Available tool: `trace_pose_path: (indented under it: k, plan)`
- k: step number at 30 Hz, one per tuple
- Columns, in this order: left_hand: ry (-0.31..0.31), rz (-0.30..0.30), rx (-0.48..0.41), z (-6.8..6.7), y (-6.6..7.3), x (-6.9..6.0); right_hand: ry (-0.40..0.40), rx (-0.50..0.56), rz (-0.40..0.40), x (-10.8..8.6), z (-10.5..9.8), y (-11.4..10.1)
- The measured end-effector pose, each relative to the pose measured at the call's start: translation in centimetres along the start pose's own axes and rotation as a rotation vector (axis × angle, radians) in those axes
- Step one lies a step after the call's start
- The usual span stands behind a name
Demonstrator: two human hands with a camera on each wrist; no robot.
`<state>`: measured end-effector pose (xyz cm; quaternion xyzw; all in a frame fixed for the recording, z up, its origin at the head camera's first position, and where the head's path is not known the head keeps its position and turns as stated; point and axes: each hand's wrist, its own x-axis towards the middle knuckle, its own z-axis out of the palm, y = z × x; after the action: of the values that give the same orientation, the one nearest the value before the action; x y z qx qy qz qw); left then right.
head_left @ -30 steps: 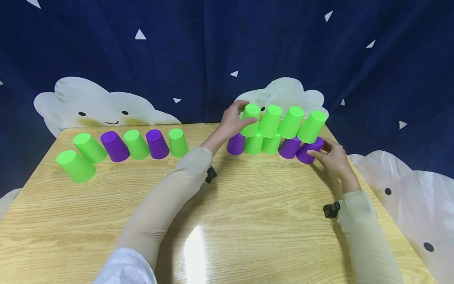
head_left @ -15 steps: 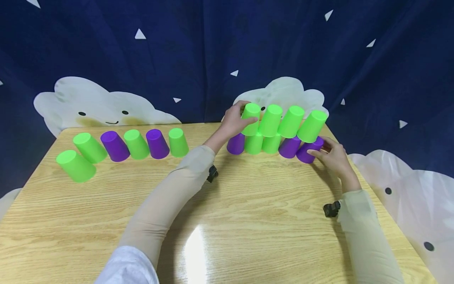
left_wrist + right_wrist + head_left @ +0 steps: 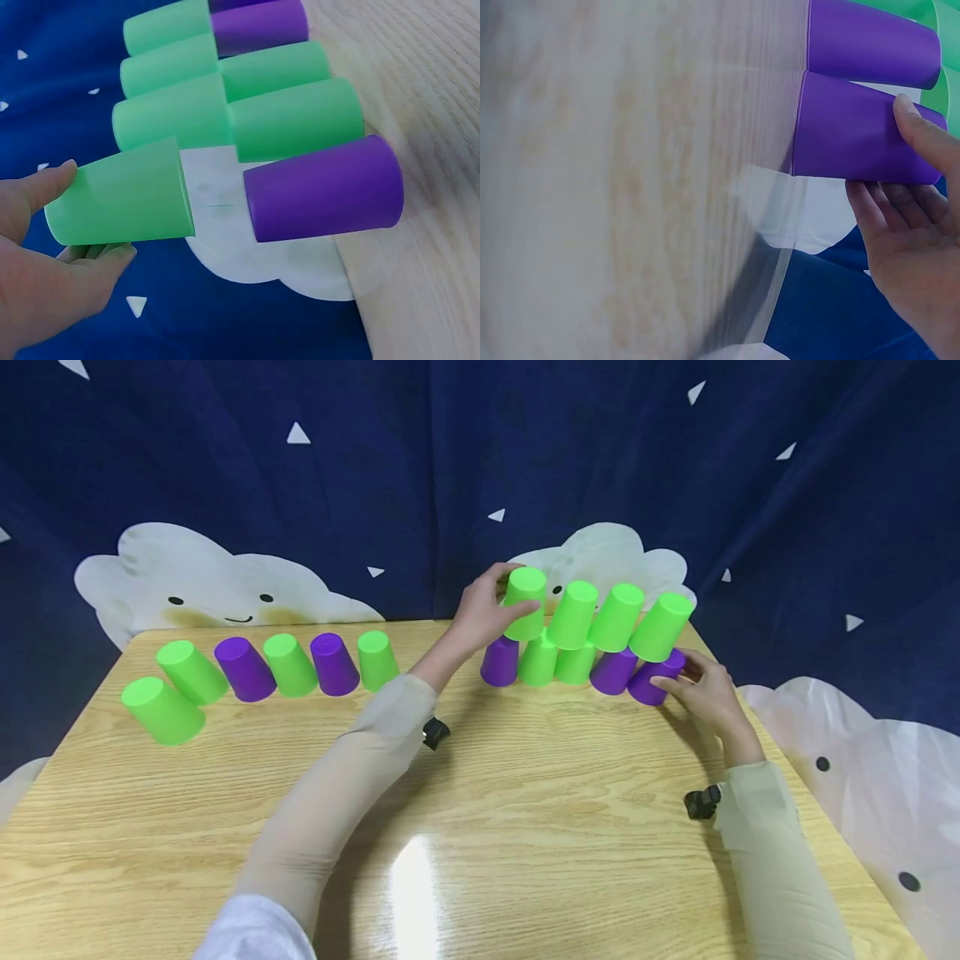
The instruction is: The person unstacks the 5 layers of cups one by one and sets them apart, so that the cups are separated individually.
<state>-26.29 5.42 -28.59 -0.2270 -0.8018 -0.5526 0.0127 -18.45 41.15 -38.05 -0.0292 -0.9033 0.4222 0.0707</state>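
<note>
My left hand (image 3: 483, 612) grips an upside-down green cup (image 3: 525, 604) between thumb and fingers. In the left wrist view that green cup (image 3: 124, 195) is apart from the purple cup (image 3: 326, 191) at the row's left end, with a gap between them. Three more green cups (image 3: 573, 616) stand on the bottom row, which has purple cups at both ends and green ones (image 3: 537, 662) between. My right hand (image 3: 708, 693) holds the rightmost purple cup (image 3: 654, 678); in the right wrist view its thumb lies on that cup (image 3: 866, 131) and its fingers are beneath.
At the left of the wooden table (image 3: 570, 827) stand several upside-down cups, green (image 3: 162, 712) and purple (image 3: 245, 670), in a bent row. Behind the table hangs a dark blue curtain (image 3: 360, 468) with white clouds.
My left hand has lifted the leftmost upper green cup slightly and shifted it a little left, away from its neighbour. My right hand has stayed at the purple cup.
</note>
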Motion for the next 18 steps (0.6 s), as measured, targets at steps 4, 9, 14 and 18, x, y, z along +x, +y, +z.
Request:
trace_pose_path:
  k: [4, 9, 14, 18]
  plan:
    - [0.002, 0.033, -0.053, -1.0, 0.2, -1.2, 0.003, 0.005, -0.001, -0.1, 0.1, -0.2]
    - [0.018, 0.044, -0.11, -2.7, -0.1, -3.3, -0.004, 0.021, 0.001, -0.1, 0.1, -0.4]
    - [0.044, 0.048, -0.145, -4.3, -0.3, -5.4, -0.002, 0.018, 0.011, -0.2, -0.1, -0.6]
    - [0.063, 0.052, -0.165, -5.6, -0.7, -7.1, -0.007, 0.013, 0.015, -0.2, 0.0, -0.6]
